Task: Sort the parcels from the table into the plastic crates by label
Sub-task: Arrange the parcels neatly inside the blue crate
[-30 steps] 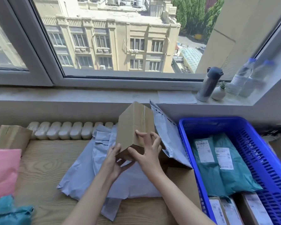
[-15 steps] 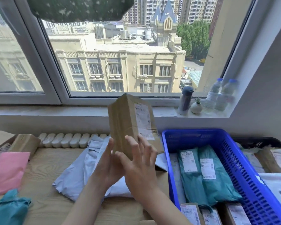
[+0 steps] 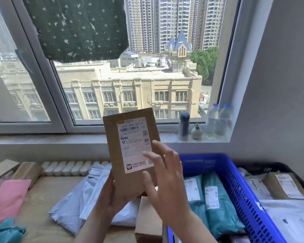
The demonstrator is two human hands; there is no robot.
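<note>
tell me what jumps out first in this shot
A cardboard box stands raised at centre, its white label facing the camera, gripped from below by the left hand while the right hand spreads open in front of it. At right, a blue crate holds teal mailers.

Matt cardboard box (image 3: pixel 133 155), blue plastic crate (image 3: pixel 239 186).

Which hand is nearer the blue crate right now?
Right. The right hand, fingers spread, is at the right edge of the cardboard box, beside the blue crate; the left hand grips the box's lower left, farther away.
</note>
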